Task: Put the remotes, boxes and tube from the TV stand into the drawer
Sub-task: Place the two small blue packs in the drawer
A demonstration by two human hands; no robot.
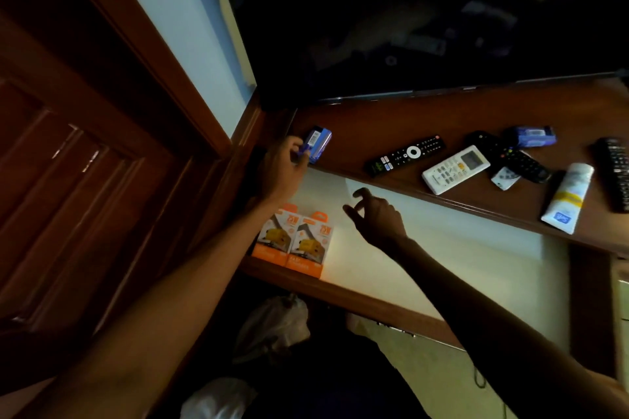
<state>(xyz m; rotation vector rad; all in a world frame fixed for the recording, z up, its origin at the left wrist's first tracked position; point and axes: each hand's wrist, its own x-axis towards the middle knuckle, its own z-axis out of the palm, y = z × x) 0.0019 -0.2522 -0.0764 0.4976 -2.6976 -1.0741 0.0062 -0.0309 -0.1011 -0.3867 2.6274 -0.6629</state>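
right now the left hand pinches a small blue box between thumb and fingers at the left end of the tv stand, just above the open drawer. the right hand hovers over the drawer, empty, fingers loosely curled and half open. two orange boxes lie side by side in the drawer's near left corner. on the stand top rest a black remote, a white remote, another black remote lying over a small white remote, a second blue box, a white tube and, at the right edge, one more dark remote
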